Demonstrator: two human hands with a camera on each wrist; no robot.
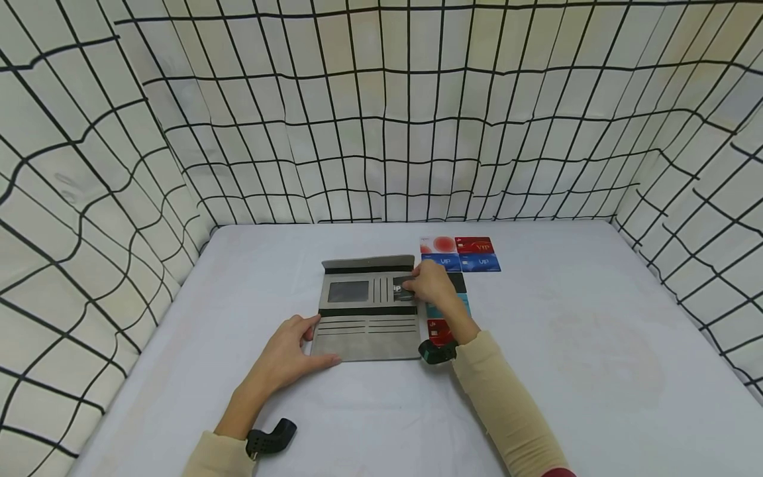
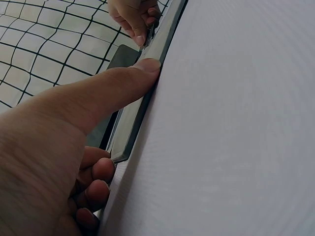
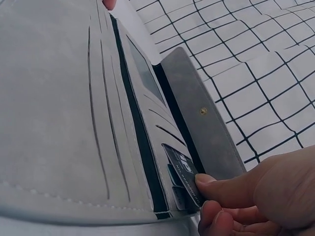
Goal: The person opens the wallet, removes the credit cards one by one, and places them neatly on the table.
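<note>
An open grey long wallet (image 1: 365, 351) lies on the white table, its flap (image 1: 357, 262) folded out at the back. My right hand (image 1: 434, 285) pinches a black card (image 3: 183, 169) between thumb and fingers; the card stands partly in a slot on the wallet's right side. Behind it, edges of other cards (image 3: 177, 189) show in the slots. My left hand (image 1: 292, 354) holds the wallet's near left corner, with the thumb (image 2: 146, 65) on the front edge and curled fingers (image 2: 101, 169) at the left edge.
Right of the wallet lies a column with a black card (image 1: 457, 282), a teal card (image 1: 465, 305) and a red card (image 1: 440, 331), partly under my right arm. Farther back are a red VIP card (image 1: 475, 245), blue cards (image 1: 480, 263) and a white-and-red card (image 1: 438, 245). Black netting (image 1: 384, 121) surrounds the table.
</note>
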